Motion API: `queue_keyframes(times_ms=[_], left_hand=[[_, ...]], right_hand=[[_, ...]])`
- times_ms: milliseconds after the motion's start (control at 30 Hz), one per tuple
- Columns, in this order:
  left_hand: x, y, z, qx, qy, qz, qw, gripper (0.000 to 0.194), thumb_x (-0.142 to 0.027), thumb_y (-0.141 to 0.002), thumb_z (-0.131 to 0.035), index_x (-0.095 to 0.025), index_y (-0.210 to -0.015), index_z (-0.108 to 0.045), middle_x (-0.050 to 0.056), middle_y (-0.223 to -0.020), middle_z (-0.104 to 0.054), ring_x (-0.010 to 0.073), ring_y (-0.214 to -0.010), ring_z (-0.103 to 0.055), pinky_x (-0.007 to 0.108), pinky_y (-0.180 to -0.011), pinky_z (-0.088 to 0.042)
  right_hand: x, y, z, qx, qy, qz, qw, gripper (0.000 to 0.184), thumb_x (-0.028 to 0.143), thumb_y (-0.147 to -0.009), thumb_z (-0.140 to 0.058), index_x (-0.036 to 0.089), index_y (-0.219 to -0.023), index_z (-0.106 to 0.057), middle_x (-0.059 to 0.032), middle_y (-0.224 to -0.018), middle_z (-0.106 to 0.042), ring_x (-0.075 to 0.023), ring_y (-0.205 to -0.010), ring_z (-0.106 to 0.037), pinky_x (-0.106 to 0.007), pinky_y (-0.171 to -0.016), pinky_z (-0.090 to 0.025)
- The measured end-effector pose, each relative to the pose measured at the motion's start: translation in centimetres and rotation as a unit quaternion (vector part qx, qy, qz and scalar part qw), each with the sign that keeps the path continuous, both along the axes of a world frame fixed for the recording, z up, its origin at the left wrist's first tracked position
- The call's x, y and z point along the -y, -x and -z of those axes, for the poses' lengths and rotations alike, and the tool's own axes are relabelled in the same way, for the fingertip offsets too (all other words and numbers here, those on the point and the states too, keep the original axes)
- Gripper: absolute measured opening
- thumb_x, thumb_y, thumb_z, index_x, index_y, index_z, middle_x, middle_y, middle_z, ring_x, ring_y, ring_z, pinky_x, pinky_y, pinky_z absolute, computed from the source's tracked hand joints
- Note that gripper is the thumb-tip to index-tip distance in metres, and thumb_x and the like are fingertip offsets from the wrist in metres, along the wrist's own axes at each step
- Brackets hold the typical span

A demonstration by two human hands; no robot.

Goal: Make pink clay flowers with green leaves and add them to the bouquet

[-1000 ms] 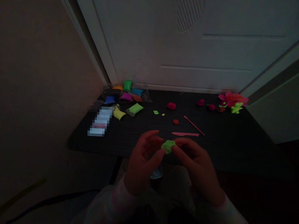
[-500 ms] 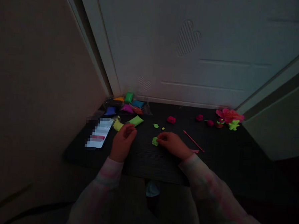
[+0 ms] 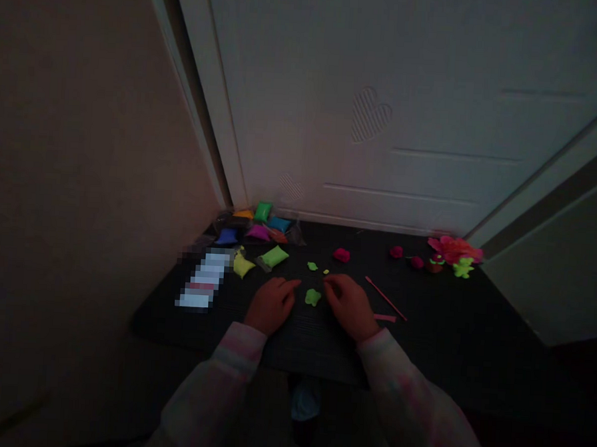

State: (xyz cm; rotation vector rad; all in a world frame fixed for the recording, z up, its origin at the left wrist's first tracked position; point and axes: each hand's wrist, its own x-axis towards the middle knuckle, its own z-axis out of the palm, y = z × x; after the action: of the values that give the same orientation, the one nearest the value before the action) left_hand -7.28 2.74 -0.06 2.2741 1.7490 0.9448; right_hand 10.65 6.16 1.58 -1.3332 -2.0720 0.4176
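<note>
A flat light-green piece of modelling clay [image 3: 313, 297] with a lobed edge lies on the dark table between my hands. My left hand [image 3: 271, 305] rests just left of it, fingers loosely stretched toward it and holding nothing. On its other side is my right hand [image 3: 350, 307], its fingers curved and slightly apart, with nothing visible in them. Beyond the clay lie a small green leaf-like piece [image 3: 313, 266] and a tiny yellow-green bit [image 3: 326, 271]. Farther back sits a crimson clay lump [image 3: 341, 255].
A pink stick tool [image 3: 386, 297] and a pink strip [image 3: 385, 317] lie right of my right hand. Clay packets, including a green one [image 3: 275, 256] and a yellow one [image 3: 243, 265], are at left by a phone [image 3: 205, 279]. Finished-looking figures [image 3: 462, 267] and a pink flower [image 3: 454, 249] stand far right.
My right hand has let go of the green clay piece, which now lies flat. My left hand has moved right, away from the packets and closer to the clay. The view has tilted slightly up.
</note>
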Motion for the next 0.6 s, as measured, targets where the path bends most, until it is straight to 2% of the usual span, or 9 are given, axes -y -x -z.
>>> queue_keyframes(times_ms=[133, 200, 267, 333, 433, 500, 600], left_hand=[[0.0, 0.0, 0.1, -0.059, -0.037, -0.012, 0.997, 0.045, -0.012, -0.081, -0.037, -0.016, -0.125, -0.047, 0.004, -0.071, -0.054, 0.0181, -0.072, -0.051, 0.031, -0.068, -0.044], [0.1, -0.2, 0.0, -0.085, -0.054, -0.001, 0.995, 0.048, -0.012, -0.082, -0.036, -0.017, -0.13, -0.041, 0.003, -0.071, -0.054, 0.0181, -0.071, -0.05, 0.031, -0.067, -0.044], [0.3, -0.6, -0.1, -0.109, -0.068, 0.02, 0.992, 0.048, -0.012, -0.081, -0.038, -0.017, -0.129, -0.041, 0.003, -0.072, -0.055, 0.0178, -0.07, -0.05, 0.031, -0.066, -0.043], [0.6, -0.8, -0.3, -0.131, -0.079, 0.045, 0.987, 0.044, -0.011, -0.08, -0.04, -0.019, -0.123, -0.048, 0.003, -0.072, -0.056, 0.0171, -0.068, -0.05, 0.03, -0.064, -0.042], [0.8, -1.0, -0.5, -0.152, -0.096, 0.071, 0.981, 0.027, -0.01, -0.078, -0.044, -0.02, -0.095, -0.064, 0.003, -0.069, -0.056, 0.0164, -0.067, -0.05, 0.029, -0.062, -0.041], [0.9, -0.9, -0.6, -0.155, -0.108, 0.071, 0.979, 0.02, -0.011, -0.078, -0.046, -0.018, -0.077, -0.065, 0.004, -0.068, -0.056, 0.0167, -0.067, -0.05, 0.03, -0.062, -0.04], [0.8, -0.7, -0.6, -0.147, -0.125, 0.061, 0.979, 0.019, -0.01, -0.077, -0.047, -0.018, -0.072, -0.063, 0.004, -0.068, -0.057, 0.017, -0.068, -0.05, 0.03, -0.063, -0.04]], right_hand=[[0.4, -0.8, -0.1, -0.007, -0.107, 0.059, 0.992, 0.038, 0.021, -0.086, -0.032, 0.011, -0.118, -0.05, -0.0105, -0.079, -0.061, -0.0211, -0.072, -0.053, -0.039, -0.073, -0.038], [0.7, -0.9, 0.0, -0.003, -0.145, 0.056, 0.988, 0.039, 0.022, -0.085, -0.034, 0.011, -0.12, -0.049, -0.009, -0.074, -0.062, -0.0208, -0.069, -0.052, -0.04, -0.074, -0.036], [1.0, -0.8, 0.0, 0.005, -0.169, 0.042, 0.985, 0.04, 0.021, -0.084, -0.037, 0.012, -0.121, -0.048, -0.0074, -0.072, -0.064, -0.0194, -0.065, -0.05, -0.039, -0.073, -0.035], [1.2, -0.7, 0.0, 0.016, -0.181, 0.025, 0.983, 0.041, 0.02, -0.084, -0.038, 0.012, -0.123, -0.046, -0.0057, -0.068, -0.065, -0.0181, -0.059, -0.047, -0.037, -0.07, -0.034], [1.5, -0.6, -0.1, 0.039, -0.187, -0.007, 0.982, 0.041, 0.017, -0.083, -0.038, 0.011, -0.123, -0.048, -0.003, -0.058, -0.062, -0.0164, -0.054, -0.045, -0.035, -0.068, -0.032], [1.6, -0.6, 0.0, 0.055, -0.188, -0.034, 0.98, 0.04, 0.016, -0.083, -0.039, 0.012, -0.121, -0.051, -0.0022, -0.057, -0.061, -0.0153, -0.054, -0.046, -0.035, -0.068, -0.03], [1.8, -0.6, 0.1, 0.072, -0.183, -0.062, 0.978, 0.038, 0.016, -0.082, -0.042, 0.015, -0.118, -0.054, -0.003, -0.063, -0.064, -0.0147, -0.059, -0.051, -0.034, -0.07, -0.029]])
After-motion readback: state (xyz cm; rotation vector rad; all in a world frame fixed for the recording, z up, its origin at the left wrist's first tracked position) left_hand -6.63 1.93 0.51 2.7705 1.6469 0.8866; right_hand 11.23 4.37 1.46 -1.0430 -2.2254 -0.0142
